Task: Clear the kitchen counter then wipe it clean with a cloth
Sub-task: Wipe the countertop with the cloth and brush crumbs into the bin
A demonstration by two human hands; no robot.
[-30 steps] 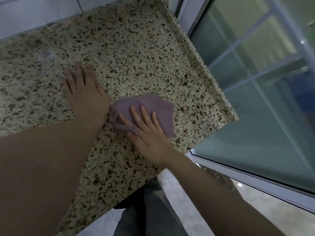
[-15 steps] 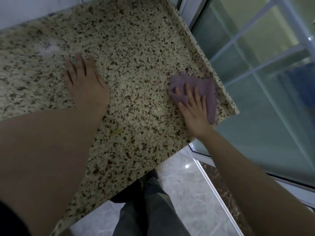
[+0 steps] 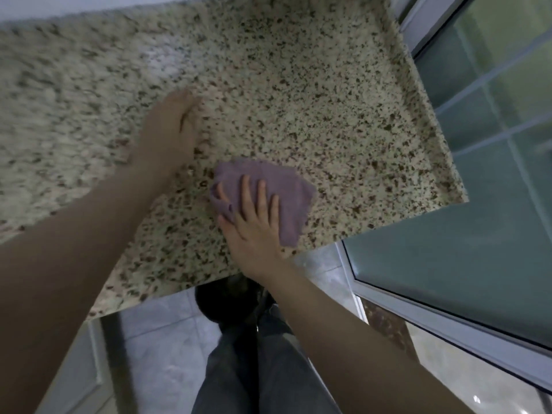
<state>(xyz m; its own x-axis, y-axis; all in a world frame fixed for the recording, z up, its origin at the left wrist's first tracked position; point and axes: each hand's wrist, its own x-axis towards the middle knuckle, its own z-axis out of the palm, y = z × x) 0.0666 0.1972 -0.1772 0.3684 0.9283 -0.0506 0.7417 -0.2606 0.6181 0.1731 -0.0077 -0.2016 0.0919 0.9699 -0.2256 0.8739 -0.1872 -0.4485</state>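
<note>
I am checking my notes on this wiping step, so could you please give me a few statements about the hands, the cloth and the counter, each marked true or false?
1. The right hand presses a purple cloth flat on the speckled granite counter. True.
2. The cloth hangs over the counter's right edge. False: it lies wholly on the counter, near the front edge.
3. The left hand holds a second cloth. False: it holds nothing; it is blurred over the counter.
4. The left hand is left of the cloth, apart from it. True.
5. Dishes stand by the window. False: none show.
</note>
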